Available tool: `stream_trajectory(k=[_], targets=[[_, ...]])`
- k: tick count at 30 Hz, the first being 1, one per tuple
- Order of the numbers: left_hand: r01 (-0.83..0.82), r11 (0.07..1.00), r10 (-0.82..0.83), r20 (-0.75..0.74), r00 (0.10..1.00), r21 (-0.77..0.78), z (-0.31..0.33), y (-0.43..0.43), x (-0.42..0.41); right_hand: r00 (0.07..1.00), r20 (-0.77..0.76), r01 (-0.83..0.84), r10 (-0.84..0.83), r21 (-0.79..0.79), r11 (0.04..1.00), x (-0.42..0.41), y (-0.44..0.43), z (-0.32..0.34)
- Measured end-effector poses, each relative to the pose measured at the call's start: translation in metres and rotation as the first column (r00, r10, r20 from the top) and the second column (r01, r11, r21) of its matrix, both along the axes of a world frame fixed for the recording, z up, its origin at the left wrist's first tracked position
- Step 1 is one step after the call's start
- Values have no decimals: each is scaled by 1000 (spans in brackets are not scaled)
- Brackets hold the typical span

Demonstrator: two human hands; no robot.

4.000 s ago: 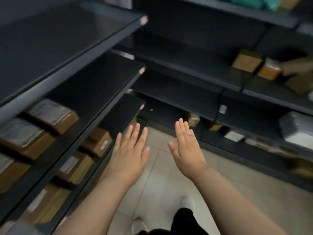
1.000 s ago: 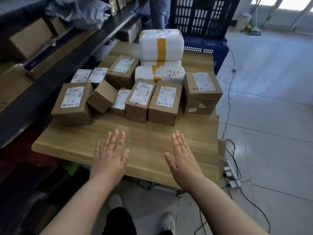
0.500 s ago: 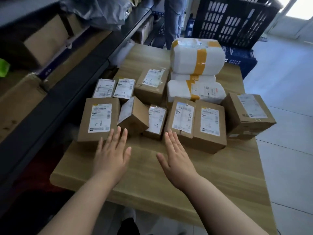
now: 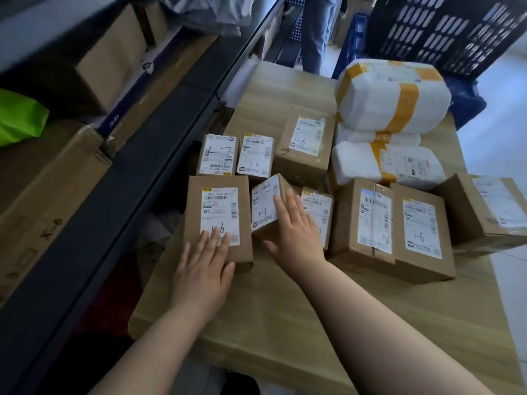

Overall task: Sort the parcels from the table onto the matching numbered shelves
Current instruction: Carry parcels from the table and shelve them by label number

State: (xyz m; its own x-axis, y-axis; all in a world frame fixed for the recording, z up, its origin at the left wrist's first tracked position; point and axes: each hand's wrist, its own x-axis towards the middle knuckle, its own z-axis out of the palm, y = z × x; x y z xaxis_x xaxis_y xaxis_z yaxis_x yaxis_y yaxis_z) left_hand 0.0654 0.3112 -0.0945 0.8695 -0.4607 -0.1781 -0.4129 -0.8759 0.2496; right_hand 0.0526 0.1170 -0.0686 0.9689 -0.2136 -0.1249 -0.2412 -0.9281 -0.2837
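Cardboard parcels (image 4: 373, 220) fill the centre of the frame, sitting on a wood table (image 4: 285, 323). Most have white labels with handwritten codes, readable ones say 1-6 or 1-7. Two white bundles (image 4: 390, 101) taped in yellow are stacked upper right, with a dark crate (image 4: 445, 32) behind them. Dark shelves (image 4: 128, 172) run along the left edge, holding larger cartons.

The left hand (image 4: 201, 269) lies flat, fingers straight, tips on the near end of the front-left box (image 4: 218, 206), label marked 1-6. Nothing is gripped. The right hand (image 4: 293, 232) is also open, fingers laid over the tilted box (image 4: 263, 206) marked 1-7, thumb splayed toward its lower edge. That box leans on its neighbours, one corner up.

Step in hand, as a judgement: picking the next parcel or parcels, contact made but no lift. All visible parcels are on the table, so the sort looks far from finished.

The next move likely calls for closing fingers round one or both boxes, lifting clear of neighbours, reading the code, then turning to the matching shelf. The tilted box may slip or nudge the small box beside it if pulled sideways.
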Motion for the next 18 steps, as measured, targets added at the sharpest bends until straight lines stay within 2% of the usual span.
stream_trajectory(k=[3,6,10,12,18], targets=[[8,1000,-7,-27,1000,17,-6,5,4,1000,-11,-17,16,-50,999,11,6,-8],[52,996,-54,19,998,78,-11,9,7,998,36,56,-56,-17,998,14,8,-18],[56,997,-56,-4,998,61,-10,6,7,986,98,133,-135,24,991,16,8,-27],[31,999,-31,3,1000,16,-12,6,6,976,128,171,-176,51,984,18,6,-28],[32,997,-29,-35,999,69,-8,6,9,916,143,339,-374,222,914,12,7,-7]])
